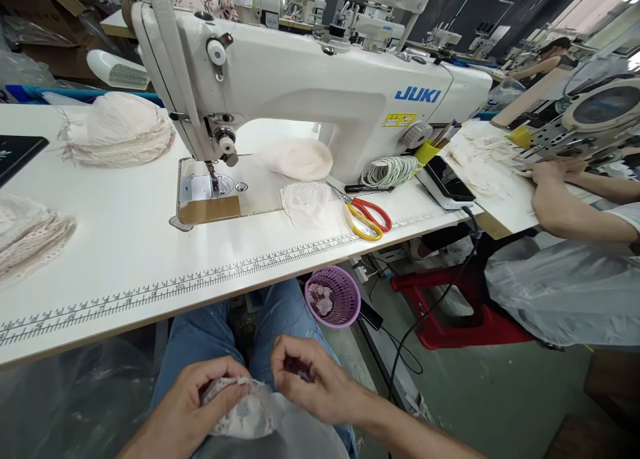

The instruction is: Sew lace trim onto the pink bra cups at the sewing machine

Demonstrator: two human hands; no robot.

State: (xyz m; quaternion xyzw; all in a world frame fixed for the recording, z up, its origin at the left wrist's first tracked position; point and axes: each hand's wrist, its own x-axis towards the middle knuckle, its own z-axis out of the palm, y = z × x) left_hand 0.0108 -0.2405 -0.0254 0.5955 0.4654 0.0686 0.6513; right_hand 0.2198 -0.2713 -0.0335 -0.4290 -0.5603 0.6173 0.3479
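Low over my lap, my left hand (187, 402) is closed on a small white lace-edged cloth piece (250, 416), thumb on top. Beside it my right hand (320, 382) has thumb and forefinger pinched together, a little apart from the cloth; whatever the pinch holds, if anything, is too small to make out. Beyond both hands stands a white sewing machine (310, 79) on the table, its needle over the metal plate. Another lace-edged piece (307, 202) lies on the machine bed, next to scissors (370, 219) with red and yellow handles.
Stacked cloth pieces (120, 136) and a lace-edged pile (30, 236) lie on the left of the table. A phone (450, 179) and coiled cord (390, 172) lie right. Below are a purple basket (345, 319) and red stool (435, 336). A co-worker's arm (575, 209) is at the right.
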